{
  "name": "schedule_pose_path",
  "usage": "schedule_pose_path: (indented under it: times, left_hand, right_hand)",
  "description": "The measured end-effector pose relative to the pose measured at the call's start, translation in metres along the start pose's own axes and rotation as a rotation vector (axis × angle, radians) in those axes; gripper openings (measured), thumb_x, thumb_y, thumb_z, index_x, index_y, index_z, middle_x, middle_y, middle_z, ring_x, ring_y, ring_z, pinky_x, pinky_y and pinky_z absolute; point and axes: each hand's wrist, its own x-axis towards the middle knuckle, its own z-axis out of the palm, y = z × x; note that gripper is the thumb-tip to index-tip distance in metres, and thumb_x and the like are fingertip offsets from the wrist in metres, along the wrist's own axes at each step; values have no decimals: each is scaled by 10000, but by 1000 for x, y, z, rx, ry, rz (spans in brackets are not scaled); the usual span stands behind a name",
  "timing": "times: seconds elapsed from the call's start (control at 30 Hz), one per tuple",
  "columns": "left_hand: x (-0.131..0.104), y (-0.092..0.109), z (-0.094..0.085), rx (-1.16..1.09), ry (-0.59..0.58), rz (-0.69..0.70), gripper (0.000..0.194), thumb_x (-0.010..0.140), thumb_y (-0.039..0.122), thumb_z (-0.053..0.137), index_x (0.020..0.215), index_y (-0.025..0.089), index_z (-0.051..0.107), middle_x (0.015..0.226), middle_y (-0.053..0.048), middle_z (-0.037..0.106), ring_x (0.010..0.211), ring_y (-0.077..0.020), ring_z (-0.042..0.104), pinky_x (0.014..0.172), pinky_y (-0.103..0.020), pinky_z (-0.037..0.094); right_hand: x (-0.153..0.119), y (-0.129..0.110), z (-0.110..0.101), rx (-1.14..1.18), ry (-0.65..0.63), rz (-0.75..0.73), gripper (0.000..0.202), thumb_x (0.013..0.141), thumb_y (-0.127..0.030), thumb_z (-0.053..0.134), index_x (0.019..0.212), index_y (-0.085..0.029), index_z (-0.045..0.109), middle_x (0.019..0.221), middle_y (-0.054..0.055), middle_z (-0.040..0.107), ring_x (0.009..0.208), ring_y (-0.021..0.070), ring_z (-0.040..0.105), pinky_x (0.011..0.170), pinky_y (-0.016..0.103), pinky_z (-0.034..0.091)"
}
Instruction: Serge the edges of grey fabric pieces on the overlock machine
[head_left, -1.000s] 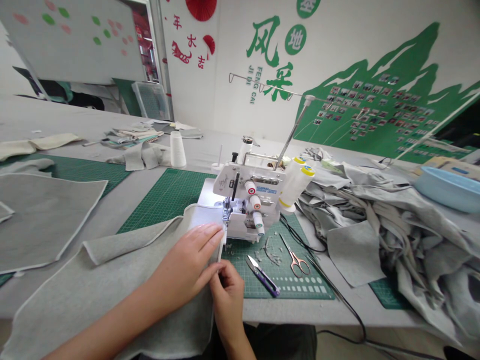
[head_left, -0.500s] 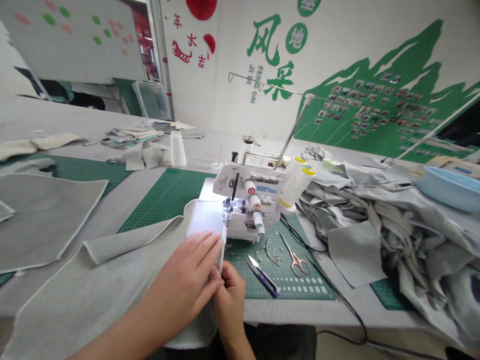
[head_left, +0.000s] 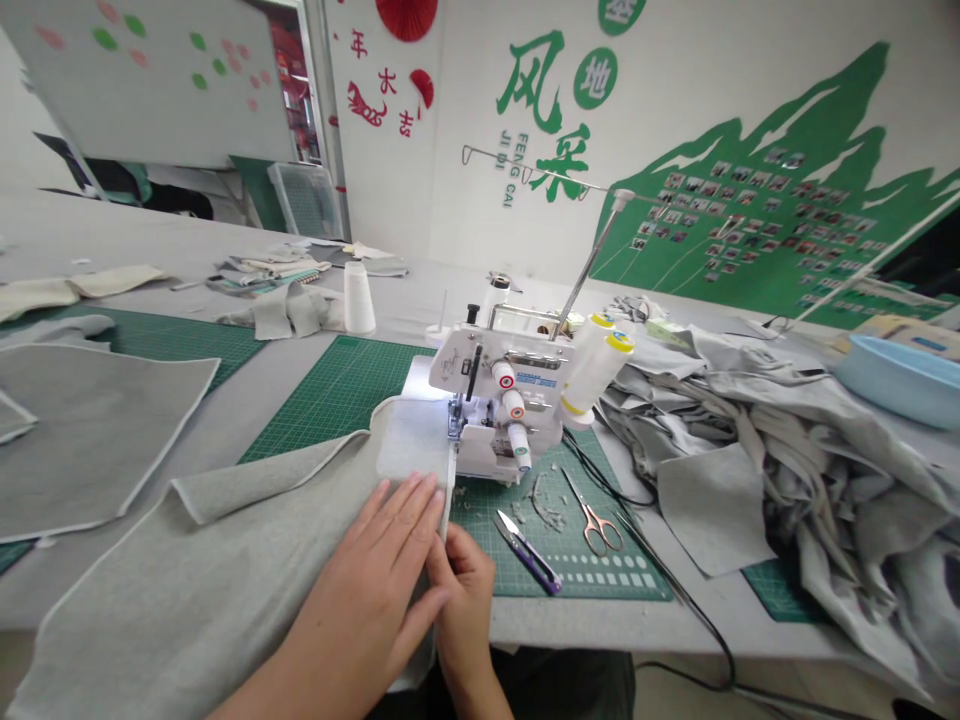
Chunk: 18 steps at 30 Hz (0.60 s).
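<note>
Grey desk (head_left: 570, 620): grey cloth (head_left: 225, 570) on top, edge at machine foot (head_left: 454, 415). Pressing cloth with flattened left hand (head_left: 367, 600); pinching near edge with right hand (head_left: 465, 590). White edging (head_left: 175, 485) visible on far and left sides, likely done; stretch from foot to hands likely left. Can't tell remaining length.

We see a left hand (head_left: 375, 575) and a right hand (head_left: 463, 590), both ungloved, with slender fingers and nails that look short. The forearms that we can see are bare too. Below the near edge of the table (head_left: 570, 620) we make out dark, nearly black clothing (head_left: 566, 685), its details lost in shadow.
</note>
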Motion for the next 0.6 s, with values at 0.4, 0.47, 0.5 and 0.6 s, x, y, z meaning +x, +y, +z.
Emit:
schedule_pose_path:
  times: [0.4,0.47,0.5,0.6]
  left_hand:
    - [11,-8,8,-22,-7,-27,614,922,336,561,1453,57,430,1518,-164,476,1398,-307,442,1146,-482,345]
    - [13,-11,10,-20,-18,-24,610,924,340,566,1448,57,436,1518,-166,475,1399,-310,441,1147,-489,344]
    - [15,-12,10,-18,-22,-23,612,923,344,571,1447,56,439,1519,-168,474,1400,-311,440,1147,-493,345]
    - [18,-15,13,-17,-34,-26,637,909,352,600,1447,51,440,1523,-172,466,1400,-315,440,1150,-500,345]
  right_hand:
    - [0,-3,1,-77,20,-33,318,876,-376,616,634,-171,606,599,-30,514,597,125,421,571,229,376]
    - [1,-3,1,-83,23,-45,323,873,-358,614,609,-175,578,579,-38,481,580,120,401,549,226,357]
    - [1,-3,1,-84,21,-51,320,872,-350,612,606,-176,574,574,-39,476,576,119,398,545,227,353]
    - [2,-3,0,-87,21,-57,296,871,-326,605,617,-177,586,573,-38,485,574,121,407,547,230,353]
